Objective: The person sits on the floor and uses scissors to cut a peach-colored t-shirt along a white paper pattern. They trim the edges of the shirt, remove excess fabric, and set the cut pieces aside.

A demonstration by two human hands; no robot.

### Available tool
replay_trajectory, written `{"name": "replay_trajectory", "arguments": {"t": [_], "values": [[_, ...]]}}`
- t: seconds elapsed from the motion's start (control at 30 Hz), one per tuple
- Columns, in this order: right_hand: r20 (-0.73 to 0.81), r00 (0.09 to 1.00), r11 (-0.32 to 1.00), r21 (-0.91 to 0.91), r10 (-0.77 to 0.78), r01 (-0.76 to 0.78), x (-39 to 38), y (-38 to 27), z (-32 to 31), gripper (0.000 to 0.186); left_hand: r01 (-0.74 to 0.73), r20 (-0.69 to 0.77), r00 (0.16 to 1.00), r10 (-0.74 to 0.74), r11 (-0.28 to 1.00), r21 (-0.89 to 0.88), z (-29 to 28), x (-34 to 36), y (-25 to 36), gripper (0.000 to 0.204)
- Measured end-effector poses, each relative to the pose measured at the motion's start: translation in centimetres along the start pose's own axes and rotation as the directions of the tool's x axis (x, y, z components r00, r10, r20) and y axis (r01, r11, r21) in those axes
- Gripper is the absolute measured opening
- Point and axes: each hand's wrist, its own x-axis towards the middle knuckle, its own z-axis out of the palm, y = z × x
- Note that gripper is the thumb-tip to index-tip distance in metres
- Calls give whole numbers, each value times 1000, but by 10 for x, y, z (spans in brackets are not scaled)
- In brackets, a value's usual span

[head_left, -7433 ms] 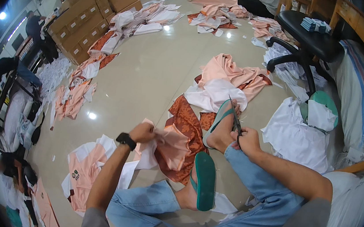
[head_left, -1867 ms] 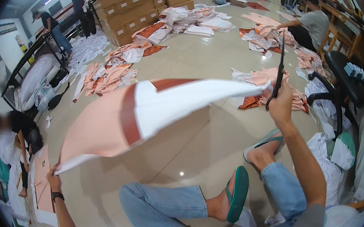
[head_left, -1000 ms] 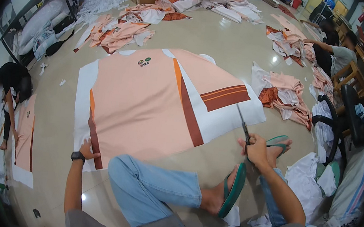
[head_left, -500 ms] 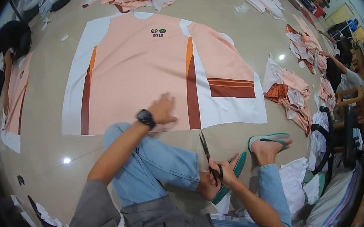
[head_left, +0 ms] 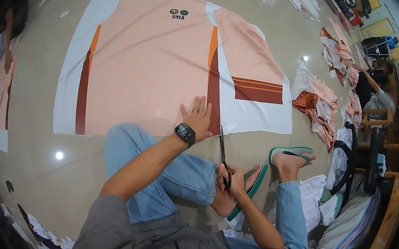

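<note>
A large printed fabric sheet (head_left: 152, 66), peach with white margins and maroon and orange stripes, lies spread on the floor before me. Flat on its near edge rests my left hand (head_left: 197, 119), fingers spread, beside the right-hand maroon stripe. A black watch (head_left: 185, 133) sits on that wrist. My right hand (head_left: 233, 180) is closed round the handles of a pair of scissors (head_left: 223, 149). The blades point away from me, and their tips meet the fabric's near edge where the maroon stripe borders the white. Whether the blades are apart is hard to make out.
Cut peach and white fabric pieces (head_left: 316, 102) lie in a heap at the right. A wooden frame (head_left: 380, 231) and a white sack (head_left: 349, 227) stand near my right foot. One person works at far left, another at far right. My crossed leg (head_left: 170, 170) borders the sheet.
My left hand has shifted right and come to rest flat by the maroon stripe. The scissors have moved forward to the fabric's edge. The view has tilted slightly.
</note>
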Motion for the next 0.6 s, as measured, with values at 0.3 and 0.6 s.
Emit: {"name": "replay_trajectory", "arguments": {"t": [0.3,0.6], "values": [[12,1000,995,-100,-1,2,3,-4,5,59,48,11,999,-48,998,34,-2,1,-1,119],[24,998,996,-75,-55,57,28,-8,11,59,78,44,996,-78,997,1,-7,-1,1,122]]}}
